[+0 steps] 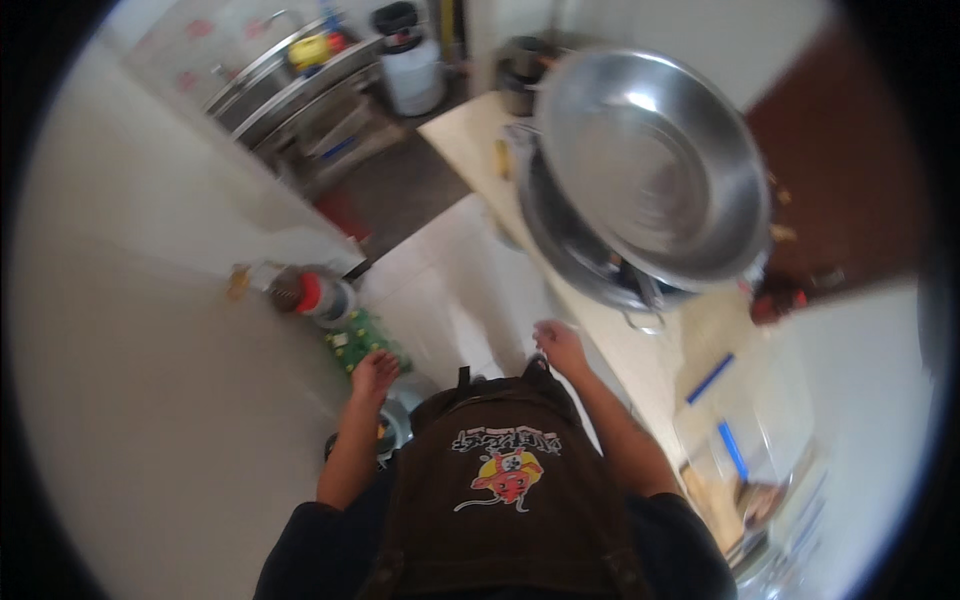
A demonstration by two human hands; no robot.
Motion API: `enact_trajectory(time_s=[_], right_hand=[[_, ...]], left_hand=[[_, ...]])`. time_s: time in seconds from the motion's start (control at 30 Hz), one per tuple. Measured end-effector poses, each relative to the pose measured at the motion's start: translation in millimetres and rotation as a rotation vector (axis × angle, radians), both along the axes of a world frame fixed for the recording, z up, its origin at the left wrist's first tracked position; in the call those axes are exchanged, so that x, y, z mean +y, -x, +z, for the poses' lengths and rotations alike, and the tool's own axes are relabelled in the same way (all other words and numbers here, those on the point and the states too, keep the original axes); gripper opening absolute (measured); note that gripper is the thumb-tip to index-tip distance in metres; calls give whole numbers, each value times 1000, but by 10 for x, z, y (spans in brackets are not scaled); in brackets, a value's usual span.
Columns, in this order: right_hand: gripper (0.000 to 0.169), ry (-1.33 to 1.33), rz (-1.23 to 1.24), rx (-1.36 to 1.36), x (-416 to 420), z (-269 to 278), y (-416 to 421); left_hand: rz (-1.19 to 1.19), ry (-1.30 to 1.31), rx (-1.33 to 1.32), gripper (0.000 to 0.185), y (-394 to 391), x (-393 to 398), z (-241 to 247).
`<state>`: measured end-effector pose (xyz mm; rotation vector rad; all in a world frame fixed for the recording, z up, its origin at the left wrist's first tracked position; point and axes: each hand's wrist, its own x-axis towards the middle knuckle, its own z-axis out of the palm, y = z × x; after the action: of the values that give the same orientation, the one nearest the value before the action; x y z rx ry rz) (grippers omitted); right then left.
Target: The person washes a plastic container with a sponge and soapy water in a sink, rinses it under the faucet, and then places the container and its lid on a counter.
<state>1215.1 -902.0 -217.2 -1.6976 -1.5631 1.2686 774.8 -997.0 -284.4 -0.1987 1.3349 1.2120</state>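
Note:
My left hand point(376, 373) hangs beside a green patterned item point(367, 341) by the wall, its fingers loosely curled and nothing seen in them. My right hand point(557, 346) is at the front edge of a long pale counter point(607, 337), fingers bent and holding nothing that shows. A large, shallow stainless steel bowl point(652, 169) rests tilted on a second metal pan point(562, 232) with a wire loop handle, up and right of my right hand. A dark apron point(495, 540) with a printed cartoon covers my front.
A bottle or jar with a red band point(307, 292) stands by the left wall. Beyond the doorway are a steel sink point(259, 90) and a white canister point(412, 75). Blue-handled items point(733, 451) and clear containers lie at the counter's right. Dark pots point(520, 75) stand at its far end.

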Motion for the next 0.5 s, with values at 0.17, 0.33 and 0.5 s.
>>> enact_trajectory(time_s=[0.17, 0.33, 0.5], right_hand=[[32, -126, 308, -19, 1490, 218, 1662], [32, 152, 280, 188, 2874, -167, 3027], [28, 244, 459, 133, 4118, -982, 4100]], left_hand=[[114, -92, -144, 22, 520, 868, 234], [172, -131, -142, 22, 1042, 2074, 337], [213, -109, -117, 22, 1711, 3498, 585]])
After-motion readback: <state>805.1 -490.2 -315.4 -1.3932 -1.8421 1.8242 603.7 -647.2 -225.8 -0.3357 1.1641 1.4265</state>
